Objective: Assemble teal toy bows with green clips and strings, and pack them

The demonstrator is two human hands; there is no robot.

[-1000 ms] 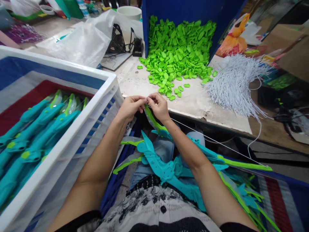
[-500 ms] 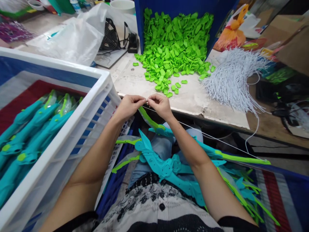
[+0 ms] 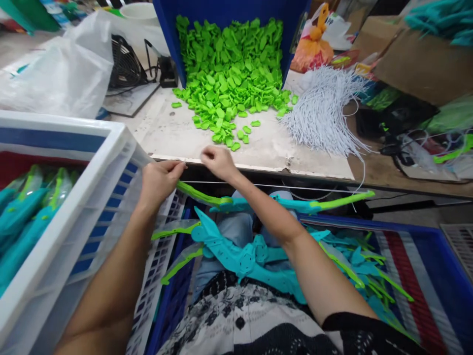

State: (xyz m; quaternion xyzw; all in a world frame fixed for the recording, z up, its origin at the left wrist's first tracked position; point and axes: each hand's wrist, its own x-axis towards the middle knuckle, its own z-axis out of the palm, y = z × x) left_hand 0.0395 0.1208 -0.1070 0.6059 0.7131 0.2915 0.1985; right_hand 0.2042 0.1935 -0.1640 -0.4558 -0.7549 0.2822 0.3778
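My left hand [image 3: 159, 178] is closed on the green tip of a teal and green toy bow [image 3: 281, 203] that lies level across my lap. A white string [image 3: 295, 187] runs along the bow toward its far end. My right hand [image 3: 216, 161] is pinched shut just above the table edge, near the string's left end; what it pinches is too small to make out. A heap of small green plastic pieces [image 3: 231, 64] spills from a blue box [image 3: 229, 12] onto the table [image 3: 173, 133] just beyond my hands.
A white crate [image 3: 92, 182] at my left holds finished teal bows [image 3: 25, 207]. More teal bow parts [image 3: 354, 266] lie in a blue bin [image 3: 436, 276] at my right. A bundle of white strings [image 3: 325, 113], a small fan [image 3: 123, 64] and a plastic bag [image 3: 48, 74] sit on the table.
My hands have drawn apart. The bow has swung from slanting to level. The view has shifted to the right.
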